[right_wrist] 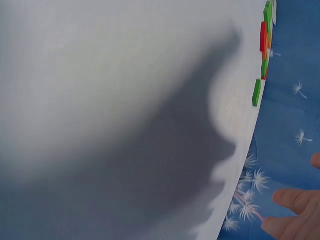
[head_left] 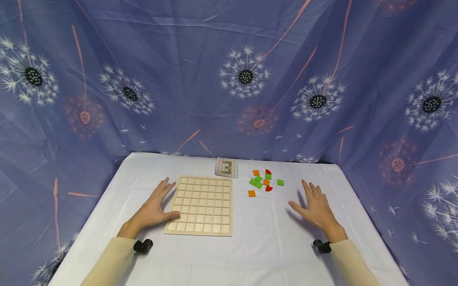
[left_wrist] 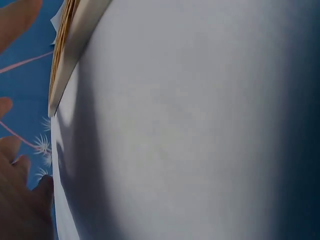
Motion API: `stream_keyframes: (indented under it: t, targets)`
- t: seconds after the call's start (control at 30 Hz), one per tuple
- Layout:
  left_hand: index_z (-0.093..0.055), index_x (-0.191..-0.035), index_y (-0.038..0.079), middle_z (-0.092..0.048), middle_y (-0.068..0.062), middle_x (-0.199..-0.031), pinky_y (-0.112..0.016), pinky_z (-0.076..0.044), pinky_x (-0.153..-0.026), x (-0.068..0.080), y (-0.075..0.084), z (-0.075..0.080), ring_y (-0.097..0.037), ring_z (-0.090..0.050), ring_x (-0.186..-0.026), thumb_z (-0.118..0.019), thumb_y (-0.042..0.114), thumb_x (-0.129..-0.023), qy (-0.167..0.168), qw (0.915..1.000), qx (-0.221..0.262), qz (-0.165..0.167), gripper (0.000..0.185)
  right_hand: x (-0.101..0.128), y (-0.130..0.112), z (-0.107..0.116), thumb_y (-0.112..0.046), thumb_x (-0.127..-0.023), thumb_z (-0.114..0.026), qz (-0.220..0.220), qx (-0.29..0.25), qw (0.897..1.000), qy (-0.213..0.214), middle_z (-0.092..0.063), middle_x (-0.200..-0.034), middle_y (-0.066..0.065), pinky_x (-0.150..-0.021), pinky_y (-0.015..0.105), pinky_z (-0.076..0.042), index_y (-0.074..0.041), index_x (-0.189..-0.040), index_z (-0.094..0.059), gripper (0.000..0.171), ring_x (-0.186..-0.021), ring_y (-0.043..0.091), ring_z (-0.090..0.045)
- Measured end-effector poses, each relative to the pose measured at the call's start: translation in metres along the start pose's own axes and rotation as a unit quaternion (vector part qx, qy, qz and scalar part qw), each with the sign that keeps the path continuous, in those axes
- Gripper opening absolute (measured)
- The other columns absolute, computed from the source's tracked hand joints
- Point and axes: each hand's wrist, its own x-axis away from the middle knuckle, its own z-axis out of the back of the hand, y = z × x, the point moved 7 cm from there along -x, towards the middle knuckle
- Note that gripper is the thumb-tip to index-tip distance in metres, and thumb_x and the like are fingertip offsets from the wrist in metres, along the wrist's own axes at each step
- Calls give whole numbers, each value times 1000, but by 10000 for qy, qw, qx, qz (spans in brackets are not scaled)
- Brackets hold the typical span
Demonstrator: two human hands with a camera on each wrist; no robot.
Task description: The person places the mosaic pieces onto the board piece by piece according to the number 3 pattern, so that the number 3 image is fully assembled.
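Note:
A pale wooden grid board [head_left: 204, 205] lies on the white table in the head view. Over its left edge spreads my left hand [head_left: 154, 206], fingers extended, the thumb overlapping the lower left squares; it holds nothing. To the right of the board lie loose flat pieces: green squares such as this green tile [head_left: 280, 182], orange squares like this orange tile [head_left: 252, 193], and a red quarter-round piece [head_left: 269, 188]. My right hand [head_left: 316, 208] hovers with fingers apart right of these pieces, its shadow falling on the cloth. In the right wrist view, a green tile [right_wrist: 257, 93] shows edge-on.
Behind the board's top right corner lies a small patterned grid card [head_left: 226, 167] with coloured squares. White cloth [head_left: 264, 246] covers the table. A blue dandelion-print curtain [head_left: 186, 79] hangs behind and at both sides. Each wrist wears a small black camera [head_left: 144, 246].

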Motion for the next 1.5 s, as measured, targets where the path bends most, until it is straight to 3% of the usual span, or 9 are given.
stream_keyframes:
  t: [0.37, 0.67, 0.87, 1.13, 1.5]
  targets:
    - [-36, -158, 0, -21, -28, -168, -73, -8, -123, -7, 7, -17, -55, -14, -154, -89, 50, -71, -594, 9978, 24, -299, 113, -10, -25, -20, -68, -87, -67, 75, -259, 9996, -61, -30, -163, 32, -117, 76, -23, -12, -165, -23, 106, -148, 63, -22]
    - [-33, -159, -1, -20, -29, -168, -72, -6, -123, -5, 4, -15, -57, -11, -153, -92, 50, -67, -833, 9962, 148, -208, 121, -13, -41, -34, -67, -87, -68, -3, -597, 9981, -172, -29, -163, 32, -115, 78, -26, -13, -164, -22, 105, -150, 61, -21]
    - [-37, -158, 3, -20, -25, -169, -74, -8, -122, -5, 0, -15, -56, -9, -154, -91, 51, -66, -994, 9950, 117, -51, 118, -16, -50, -38, -63, -87, -71, 39, -904, 9958, -161, -32, -164, 24, -113, 78, -30, -14, -164, -24, 102, -151, 57, -22]
    - [-38, -158, 4, -20, -24, -170, -78, -7, -120, -7, -1, -12, -57, -6, -154, -93, 44, -64, -1212, 9921, 338, -11, 116, -25, -57, -46, -54, -89, -74, 81, -1153, 9933, -40, -37, -161, 24, -117, 71, -32, -8, -163, -27, 98, -149, 46, -31]
    - [-35, -159, 3, -19, -24, -170, -78, -5, -119, -7, -5, -10, -57, -4, -154, -93, 40, -64, -1360, 9889, 591, -107, 118, -32, -58, -57, -45, -91, -74, -276, -1533, 9878, -23, -41, -158, 26, -120, 67, -32, -4, -161, -30, 92, -147, 47, -34]
